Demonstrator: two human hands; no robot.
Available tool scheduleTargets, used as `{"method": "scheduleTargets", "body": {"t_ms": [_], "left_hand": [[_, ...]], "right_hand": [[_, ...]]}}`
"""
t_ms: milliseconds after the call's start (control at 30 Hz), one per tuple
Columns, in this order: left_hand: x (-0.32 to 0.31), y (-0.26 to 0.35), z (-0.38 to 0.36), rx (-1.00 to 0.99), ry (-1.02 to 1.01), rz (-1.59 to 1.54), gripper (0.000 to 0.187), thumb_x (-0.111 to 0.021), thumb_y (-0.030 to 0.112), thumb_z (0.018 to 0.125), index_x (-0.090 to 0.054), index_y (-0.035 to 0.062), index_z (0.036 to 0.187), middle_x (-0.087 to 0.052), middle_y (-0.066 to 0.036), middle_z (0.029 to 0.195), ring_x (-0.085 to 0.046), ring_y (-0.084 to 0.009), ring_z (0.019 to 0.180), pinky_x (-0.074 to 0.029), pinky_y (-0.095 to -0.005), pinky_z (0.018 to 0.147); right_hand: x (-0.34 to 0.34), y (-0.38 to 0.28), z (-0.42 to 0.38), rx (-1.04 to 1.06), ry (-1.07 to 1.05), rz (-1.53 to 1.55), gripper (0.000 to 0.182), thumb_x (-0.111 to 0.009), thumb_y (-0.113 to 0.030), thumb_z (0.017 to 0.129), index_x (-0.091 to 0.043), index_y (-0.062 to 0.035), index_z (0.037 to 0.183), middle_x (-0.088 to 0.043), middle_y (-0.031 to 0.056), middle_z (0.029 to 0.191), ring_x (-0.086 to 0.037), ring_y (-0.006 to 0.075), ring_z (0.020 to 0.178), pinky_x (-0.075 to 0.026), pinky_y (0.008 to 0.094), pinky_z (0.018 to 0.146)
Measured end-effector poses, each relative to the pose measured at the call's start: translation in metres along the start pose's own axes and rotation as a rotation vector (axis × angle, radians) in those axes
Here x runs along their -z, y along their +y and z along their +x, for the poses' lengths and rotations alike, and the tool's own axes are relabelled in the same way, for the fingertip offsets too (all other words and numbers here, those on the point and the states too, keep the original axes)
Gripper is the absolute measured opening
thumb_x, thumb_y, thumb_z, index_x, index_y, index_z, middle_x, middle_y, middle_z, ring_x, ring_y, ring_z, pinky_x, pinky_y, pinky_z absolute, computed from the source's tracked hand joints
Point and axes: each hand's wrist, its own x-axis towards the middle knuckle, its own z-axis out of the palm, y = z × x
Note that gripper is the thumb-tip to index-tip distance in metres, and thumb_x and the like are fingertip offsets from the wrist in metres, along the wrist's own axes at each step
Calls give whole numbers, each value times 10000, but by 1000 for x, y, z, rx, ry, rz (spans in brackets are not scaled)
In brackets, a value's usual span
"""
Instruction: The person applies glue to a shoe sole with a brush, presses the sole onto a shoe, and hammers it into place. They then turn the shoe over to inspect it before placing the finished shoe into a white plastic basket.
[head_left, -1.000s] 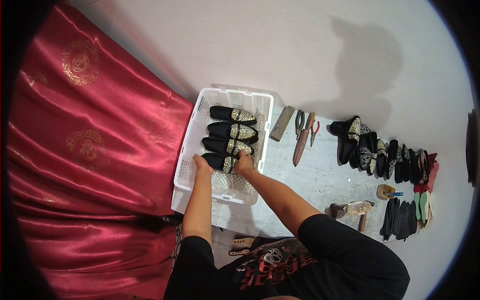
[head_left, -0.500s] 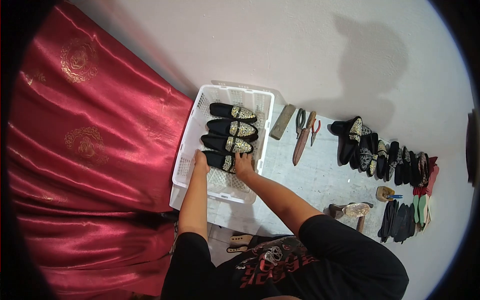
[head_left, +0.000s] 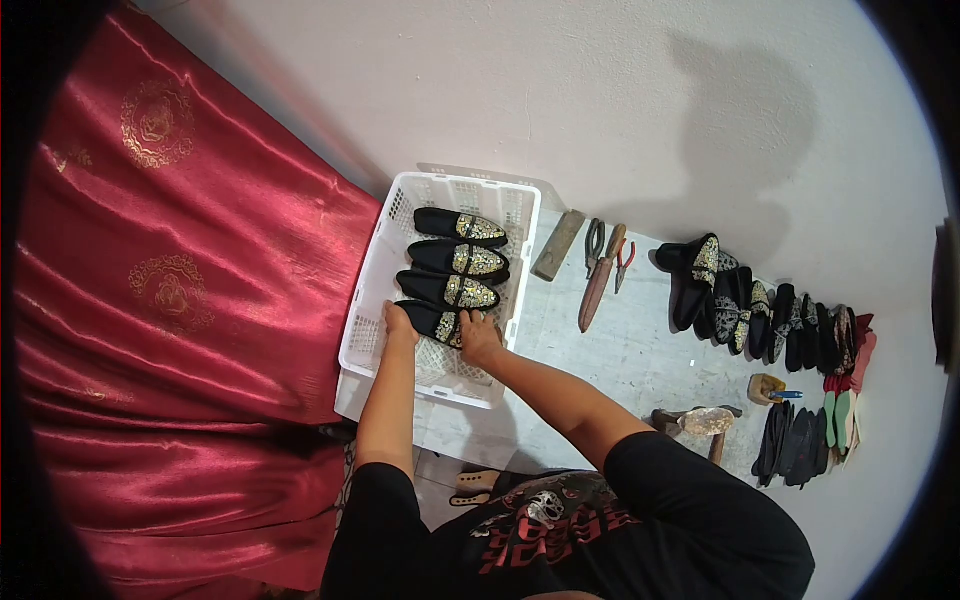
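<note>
A white plastic basket (head_left: 372, 345) holds several black loafers in a row, their toes covered in gold and silver studs. The loafer nearest me (head_left: 433, 321) lies across the basket with a hand at each end. My left hand (head_left: 399, 319) grips its heel, with the fingertips partly hidden. On the toe end, my right hand (head_left: 481, 338) closes round the studded front. Just beyond it lies another studded loafer (head_left: 447, 289), and two more sit farther back, one of them the far loafer (head_left: 460, 227).
Right of the basket lie a whetstone-like block (head_left: 559, 245), black-handled scissors (head_left: 594, 240), a sheathed knife (head_left: 600, 280) and red pliers (head_left: 624, 263). More loafers (head_left: 690, 285) line the wall side. A hammer (head_left: 716, 450) rests near the table's front. Red cloth (head_left: 220, 300) hangs at left.
Both hands stay on the nearest loafer, which has shifted very slightly left. The whole view has also drifted a little. The other loafers keep their places in the basket.
</note>
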Motion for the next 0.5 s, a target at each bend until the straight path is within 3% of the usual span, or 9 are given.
{"method": "scheduleTargets", "body": {"t_ms": [133,200,333,367,400,433,500], "left_hand": [[6,0,1,-66,-15,118,663,-380,436,1064,-435,-66,1494,-513,-231,1487,-642,-327,1226,-577,-445,996],[5,4,-5,-25,63,190,594,-379,361,1055,-458,-26,1500,-532,-194,1481,-626,-316,1242,-544,-455,1013],[4,11,-17,-13,92,201,611,-424,390,1043,-444,13,1524,-486,-175,1537,-525,-324,1354,-454,-476,1083],[5,12,-25,-12,79,221,628,-433,413,1041,-433,28,1536,-457,-175,1564,-481,-324,1399,-423,-489,1110],[6,15,-25,63,101,268,684,-483,493,1030,-341,142,1599,-353,-138,1646,-367,-320,1493,-303,-566,1179],[9,14,-21,72,117,256,684,-483,493,1030,-341,142,1599,-353,-138,1646,-367,-320,1493,-303,-566,1179],[20,9,-4,71,71,287,746,-494,565,1018,-295,168,1618,-251,-130,1701,-245,-300,1553,-253,-565,1204]], "right_hand": [[-6,-3,-2,-59,36,69,699,-725,-110,813,-402,-23,1426,-514,194,1342,-503,455,1259,-478,504,1030],[-5,-3,-2,1,14,-75,656,-709,-90,832,-415,-27,1415,-520,152,1330,-537,383,1255,-496,471,1003],[-31,6,19,13,26,-126,636,-706,-96,842,-427,-35,1411,-518,115,1291,-571,291,1232,-512,427,960],[-34,7,23,30,0,-168,631,-704,-100,851,-427,-63,1417,-519,116,1316,-567,329,1251,-510,444,977],[-17,3,15,-8,-43,-96,630,-703,-99,854,-428,-92,1422,-516,118,1339,-552,355,1279,-507,455,996],[0,-1,6,-47,-83,-25,631,-701,-98,858,-429,-122,1427,-512,120,1362,-537,381,1308,-504,466,1015],[-7,-1,10,-68,-55,-2,633,-701,-119,872,-426,-185,1439,-489,123,1406,-486,411,1367,-488,460,1072]]}}
